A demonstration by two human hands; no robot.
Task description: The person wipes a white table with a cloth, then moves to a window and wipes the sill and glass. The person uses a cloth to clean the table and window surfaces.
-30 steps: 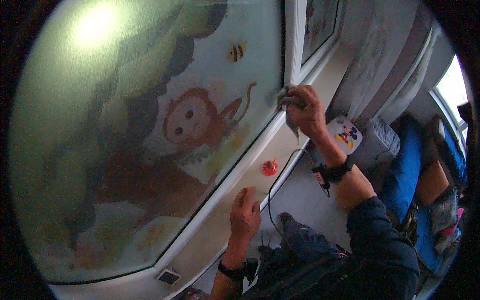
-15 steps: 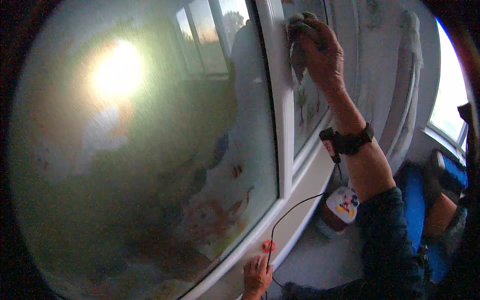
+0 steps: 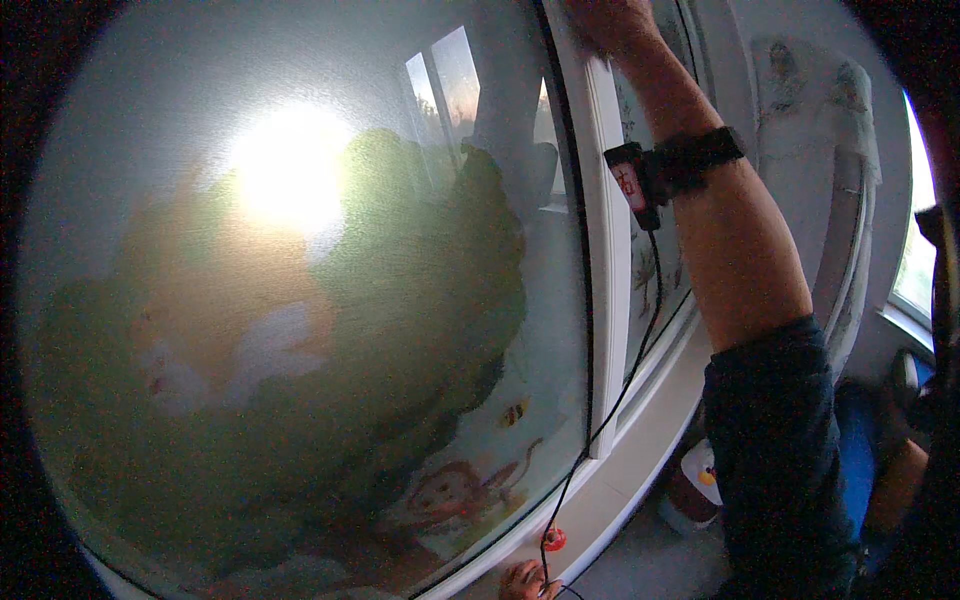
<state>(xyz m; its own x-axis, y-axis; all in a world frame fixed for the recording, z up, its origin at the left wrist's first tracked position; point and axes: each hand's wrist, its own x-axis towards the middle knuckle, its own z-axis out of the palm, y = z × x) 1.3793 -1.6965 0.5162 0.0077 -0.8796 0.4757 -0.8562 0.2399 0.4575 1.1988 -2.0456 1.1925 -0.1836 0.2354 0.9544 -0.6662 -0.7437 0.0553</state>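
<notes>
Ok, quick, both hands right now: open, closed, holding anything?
Left hand: only partly in view at the bottom edge, resting on the white window sill; grip cannot be told.
Right hand: raised on the white window frame, cut off by the picture's edge; cannot be told.

**Glossy glass, smooth frame, matt cloth**

Below my raised right hand (image 3: 612, 18) I see the window pane (image 3: 300, 300), glossy glass with a bright glare over a printed cartoon film. The white frame post (image 3: 604, 250) under that hand looks like smooth, slightly shiny plastic. The wrist strap (image 3: 700, 158) looks matt, the sleeve (image 3: 775, 440) soft dark cloth.
</notes>
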